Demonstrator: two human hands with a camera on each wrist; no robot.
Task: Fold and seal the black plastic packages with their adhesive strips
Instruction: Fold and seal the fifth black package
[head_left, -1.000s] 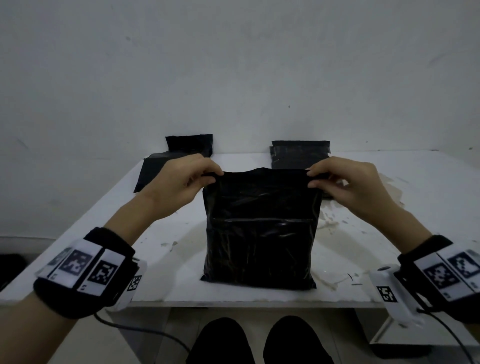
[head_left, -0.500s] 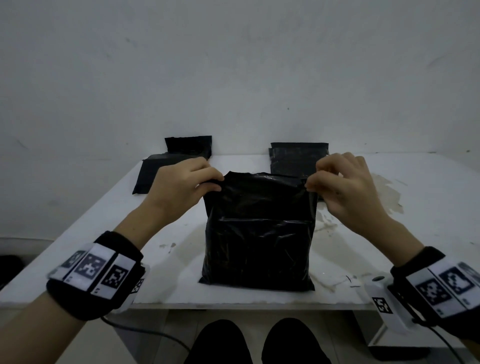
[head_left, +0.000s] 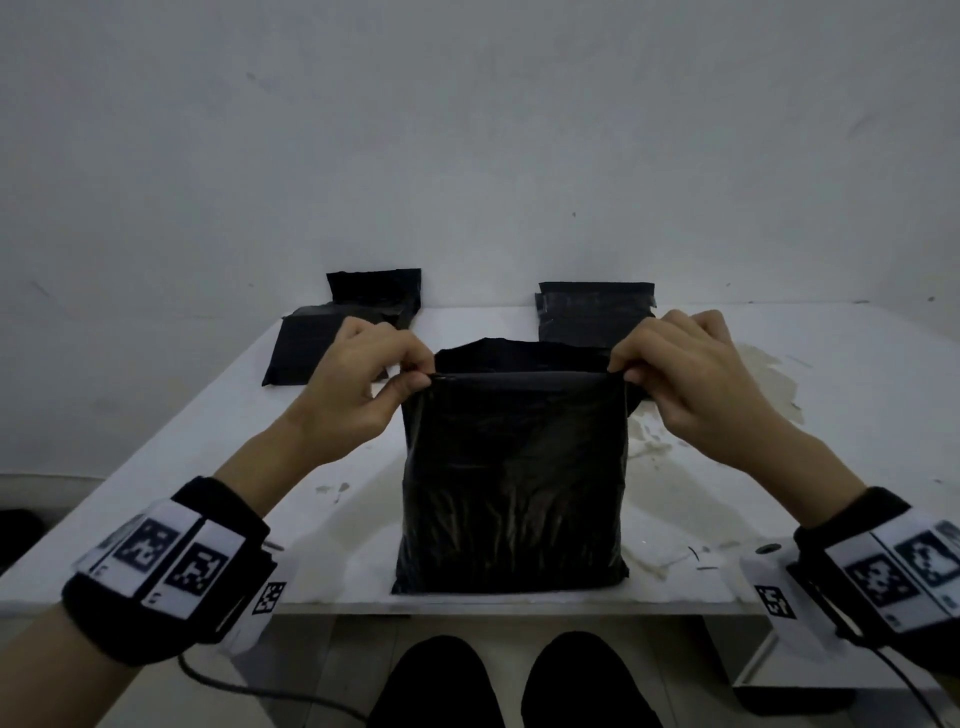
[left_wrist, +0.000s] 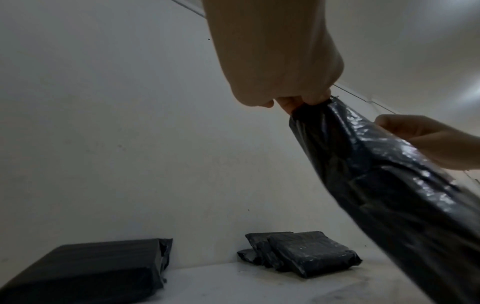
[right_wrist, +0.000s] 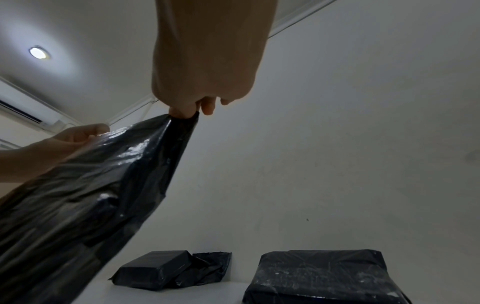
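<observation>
The left hand (head_left: 358, 384) pinches the upper left corner of the black plastic package (head_left: 511, 483) between thumb and curled forefinger, clamped tight on the film; the left wrist view shows the same pinch (left_wrist: 306, 100) from below, the plastic hanging taut from the fingertips. The right hand (head_left: 691, 379) pinches the upper right corner in the same way, thumb and fingers closed on the edge, also seen in the right wrist view (right_wrist: 187, 111). Between the two grips the top edge runs straight and stretched, with a loose flap (head_left: 519, 353) of the bag's mouth standing up just behind it.

Below the hands the package stands upright, its bottom resting on the white table (head_left: 831, 415) near the front edge. Beyond the left hand lies a black package (head_left: 311, 348) with its open flap leaning up against the wall; beyond the right hand a stack of black packages (head_left: 597, 312) sits against the wall.

Compared with half a second ago, the top edge is drawn tighter and flatter between the pinches, where it was then bunched and rounded, and the rear flap now shows separately above the front edge. A second ago the mouth was held level with no flap showing behind it.
</observation>
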